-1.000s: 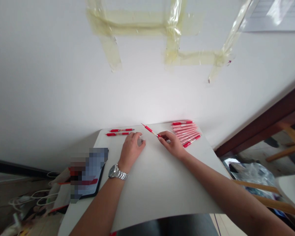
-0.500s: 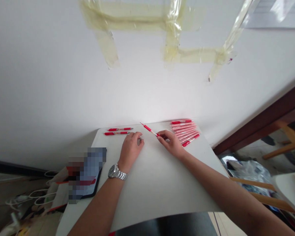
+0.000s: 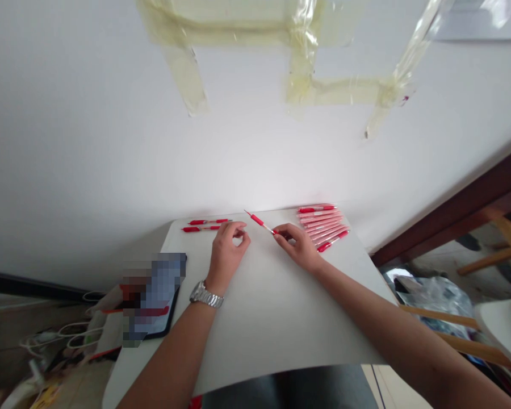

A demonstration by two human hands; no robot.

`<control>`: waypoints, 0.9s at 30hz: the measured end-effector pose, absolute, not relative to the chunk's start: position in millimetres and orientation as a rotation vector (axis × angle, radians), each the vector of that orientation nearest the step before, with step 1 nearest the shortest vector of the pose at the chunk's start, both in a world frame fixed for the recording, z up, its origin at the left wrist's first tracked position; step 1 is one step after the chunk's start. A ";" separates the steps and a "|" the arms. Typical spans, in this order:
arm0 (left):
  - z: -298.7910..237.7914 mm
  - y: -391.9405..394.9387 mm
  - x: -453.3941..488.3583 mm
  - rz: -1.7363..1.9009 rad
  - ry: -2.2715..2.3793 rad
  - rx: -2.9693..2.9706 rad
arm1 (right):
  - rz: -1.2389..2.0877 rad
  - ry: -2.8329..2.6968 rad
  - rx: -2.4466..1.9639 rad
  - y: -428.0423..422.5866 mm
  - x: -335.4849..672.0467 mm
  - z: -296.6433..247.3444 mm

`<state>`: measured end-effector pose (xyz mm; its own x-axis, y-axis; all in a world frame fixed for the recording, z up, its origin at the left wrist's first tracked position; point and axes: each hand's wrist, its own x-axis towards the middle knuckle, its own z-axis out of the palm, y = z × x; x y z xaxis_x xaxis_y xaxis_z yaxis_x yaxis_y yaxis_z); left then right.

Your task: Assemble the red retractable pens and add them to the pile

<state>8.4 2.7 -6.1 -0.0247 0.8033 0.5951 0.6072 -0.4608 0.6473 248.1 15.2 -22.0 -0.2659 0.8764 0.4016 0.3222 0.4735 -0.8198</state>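
Observation:
My right hand (image 3: 297, 244) grips a red pen (image 3: 258, 220) near its clip end. The pen slants up and left above the table, a thin red point sticking out past its red grip. My left hand (image 3: 229, 247), with a metal watch on the wrist, is curled left of that pen and apart from it. Its thumb and fingers are bent toward each other; whatever small thing they may hold cannot be made out. Beside it, two red pens (image 3: 200, 229) lie at the table's back left, one partly covered by the fingers. Near my right hand lies a row of red pens (image 3: 323, 222).
The white table (image 3: 255, 318) stands against a wall with yellowed tape (image 3: 238, 34). A dark-edged device (image 3: 166, 295), its screen blurred, lies at the left edge. Cables (image 3: 72, 335) are at lower left; a wooden chair frame (image 3: 443, 318) and plastic bags (image 3: 430, 298) are at right.
My left hand has risen slightly and its curl has turned a little, covering more of the nearer pen's tip. The right hand still holds its pen in nearly the same place. The view has shifted slightly.

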 end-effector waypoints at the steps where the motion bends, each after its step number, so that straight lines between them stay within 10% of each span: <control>1: -7.3 3.6 6.7 1.515 1.486 1.993 | 0.769 -1.818 -1.015 15.2 248.3 -22.2; 27: -8.5 13.0 0.6 1.636 0.922 0.755 | 0.711 -1.939 -0.972 11.7 250.3 -17.1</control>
<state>0.6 13.0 -8.5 -0.2377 0.9711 0.0237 -0.4828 -0.1393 0.8646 250.3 11.7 -17.1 -0.3532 0.8339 0.4241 0.3618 0.5398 -0.7601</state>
